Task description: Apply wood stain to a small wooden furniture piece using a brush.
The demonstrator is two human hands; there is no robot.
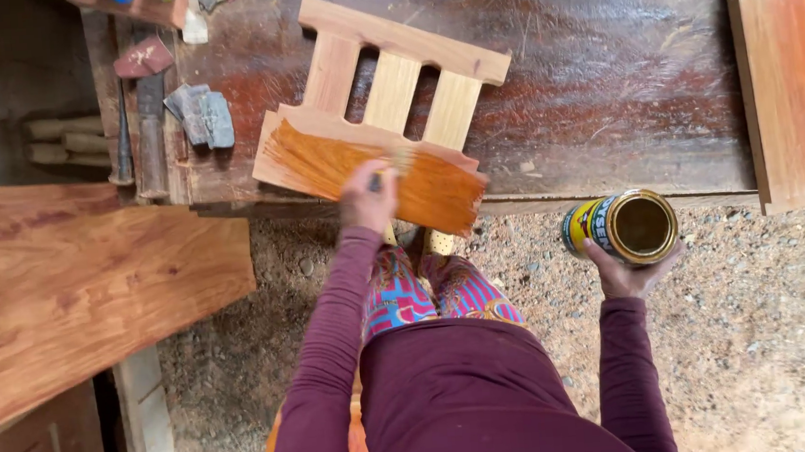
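Near the middle of the frame, the left hand point(368, 198) is closed around a brush point(396, 163), whose bristles rest on the lower board of a small wooden slatted frame point(393, 85). That board point(370, 167) is partly coated in glossy orange-brown varnish. The frame lies on the dark counter point(619, 79), overhanging its near edge. At the right, the right hand point(628, 272) cups an open yellow tin point(622, 228) from below, above the gravel floor point(768, 323). A wide plank point(76, 277) fills the left side, and tools point(144, 112) lie at the upper left.
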